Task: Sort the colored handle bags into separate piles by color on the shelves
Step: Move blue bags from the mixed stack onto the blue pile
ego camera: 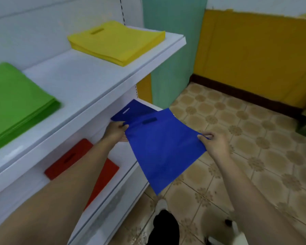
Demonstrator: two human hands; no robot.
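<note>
While my left forearm crosses the lower shelf, it hides part of the red bags lying below my left hand, and the upper shelf cuts off the blue pile just beyond that hand. I see the green stack cropped at the frame edge, far left of both hands; the yellow stack sits flat above them, its slot handle showing. Between my hands hangs a blue bag, thin, matte, rectangular, tilted off the shelf edge. My left hand pinches its top corner; my right hand pinches the opposite side edge, fingers curled.
</note>
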